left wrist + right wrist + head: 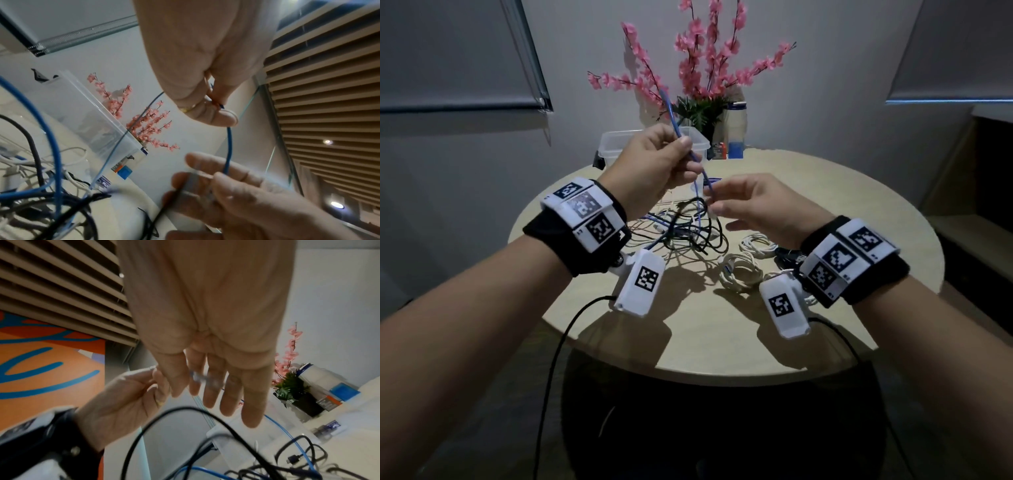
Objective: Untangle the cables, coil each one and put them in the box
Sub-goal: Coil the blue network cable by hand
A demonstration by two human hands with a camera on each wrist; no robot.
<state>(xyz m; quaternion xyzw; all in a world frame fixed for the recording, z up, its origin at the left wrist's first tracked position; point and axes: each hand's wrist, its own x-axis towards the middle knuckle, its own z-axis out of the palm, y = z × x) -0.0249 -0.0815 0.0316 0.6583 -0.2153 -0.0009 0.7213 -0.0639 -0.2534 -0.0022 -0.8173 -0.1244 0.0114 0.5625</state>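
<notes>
My left hand (661,161) is raised above the round table (842,205) and pinches a blue cable (669,109) between thumb and fingers; the cable rises past the hand and also runs down to my right hand (750,202). In the left wrist view the blue cable (229,146) ends in a clear plug (197,180), which my right hand (246,203) holds between thumb and fingers. Below both hands lies a tangle of black, blue and white cables (688,229). A clear plastic box (616,144) stands open behind my left hand.
Two coiled white cables (739,270) and a dark bundle (787,255) lie on the table under my right wrist. A pot of pink flowers (705,68) and a white bottle (736,130) stand at the back edge, right of the box.
</notes>
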